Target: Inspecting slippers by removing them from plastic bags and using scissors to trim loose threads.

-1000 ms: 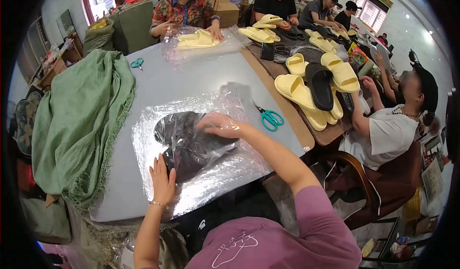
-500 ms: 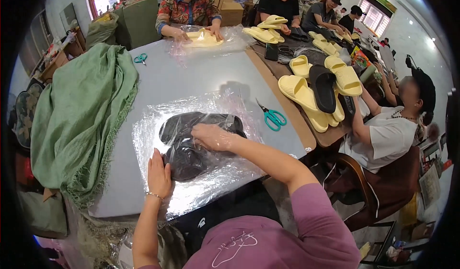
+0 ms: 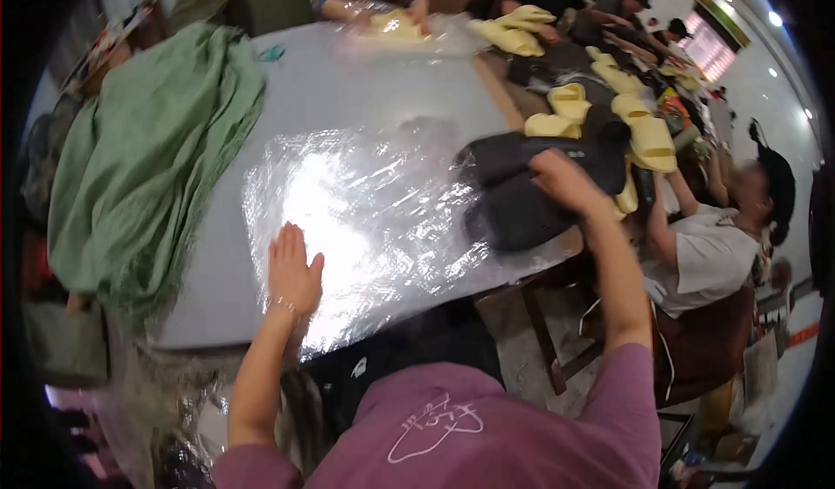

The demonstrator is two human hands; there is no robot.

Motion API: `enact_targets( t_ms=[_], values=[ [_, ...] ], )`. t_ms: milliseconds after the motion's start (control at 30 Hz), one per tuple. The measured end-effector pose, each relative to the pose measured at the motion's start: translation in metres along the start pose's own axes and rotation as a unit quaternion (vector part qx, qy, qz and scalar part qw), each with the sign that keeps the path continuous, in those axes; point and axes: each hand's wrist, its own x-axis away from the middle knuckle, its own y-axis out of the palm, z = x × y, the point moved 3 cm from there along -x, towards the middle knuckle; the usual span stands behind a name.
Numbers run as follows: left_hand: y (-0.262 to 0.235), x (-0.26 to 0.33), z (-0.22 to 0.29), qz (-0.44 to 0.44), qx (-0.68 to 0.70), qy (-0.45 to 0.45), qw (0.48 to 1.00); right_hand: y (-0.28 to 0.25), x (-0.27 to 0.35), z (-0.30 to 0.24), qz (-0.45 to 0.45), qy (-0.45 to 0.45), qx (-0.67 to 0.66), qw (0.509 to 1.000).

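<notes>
A pair of black slippers [image 3: 526, 215] is held by the right hand [image 3: 567, 180] over the right edge of the tabletop [image 3: 365, 80], close to its near right corner; the fingers are curled over the pair about where the two meet, though the exact grip is blurred by motion. The left hand [image 3: 293, 276] is laid flat, grasping nothing, with its thumb spread, on the left part of a clear plastic sheet or bag [image 3: 383, 184] near the near edge. The right side of the plastic is overlapped by the left ends of the slippers; whether they lie inside it or above it cannot be told. By their look, the slippers are judged to be light, soft and springy, hard to damage, and best taken by the thick soles pressed together or by the straps. The plastic is judged to be thin, slippery and easily creased, so it is best pinned by a flat palm or pinched at a corner. The left edge of the tabletop is covered by a green cloth [image 3: 165, 158], and near the far left corner a small teal tool [image 3: 272, 52] is seen, blurred. Beyond the right edge, yellow slippers [image 3: 652, 141] are piled.
</notes>
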Motion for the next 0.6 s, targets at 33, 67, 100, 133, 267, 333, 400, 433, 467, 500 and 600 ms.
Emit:
enact_targets(
  t_ms=[33, 67, 100, 133, 267, 333, 400, 433, 467, 500, 600],
  values=[
    [-0.002, -0.003, 0.003, -0.01, 0.0, -0.007, 1.0, -0.017, 0.005, 0.007, 0.018, 0.043, 0.039, 0.998],
    [-0.002, -0.006, 0.006, 0.003, 0.009, 0.001, 1.0, -0.033, 0.018, 0.02, 0.122, 0.057, 0.055, 0.989],
    [0.002, -0.006, 0.004, 0.016, 0.014, 0.005, 1.0, -0.047, 0.017, 0.021, 0.164, 0.096, 0.051, 0.98],
    [0.006, -0.004, 0.0, 0.025, 0.006, 0.008, 1.0, -0.055, 0.012, 0.015, 0.199, 0.137, -0.006, 0.97],
    [-0.005, -0.001, 0.006, -0.016, -0.037, -0.008, 0.999, -0.054, -0.024, -0.06, 0.275, 0.098, -0.131, 0.947],
    [-0.022, -0.016, 0.005, -0.007, -0.044, 0.004, 0.999, -0.036, -0.044, -0.126, 0.295, 0.064, -0.153, 0.941],
    [-0.024, -0.025, 0.001, 0.082, -0.083, 0.04, 0.992, 0.001, -0.063, -0.184, 0.263, 0.046, -0.145, 0.953],
    [-0.017, -0.027, -0.008, 0.066, -0.129, 0.108, 0.984, 0.028, -0.073, -0.203, 0.251, 0.039, -0.153, 0.955],
    [-0.022, -0.029, 0.0, 0.037, -0.115, 0.108, 0.987, 0.055, -0.078, -0.211, 0.223, 0.043, -0.167, 0.96],
    [-0.028, -0.025, 0.005, 0.007, -0.106, 0.101, 0.989, 0.085, -0.083, -0.216, 0.192, 0.042, -0.187, 0.963],
    [-0.008, -0.02, -0.002, -0.041, -0.125, -0.027, 0.991, 0.149, -0.084, -0.2, 0.135, 0.074, -0.12, 0.981]
  ],
)
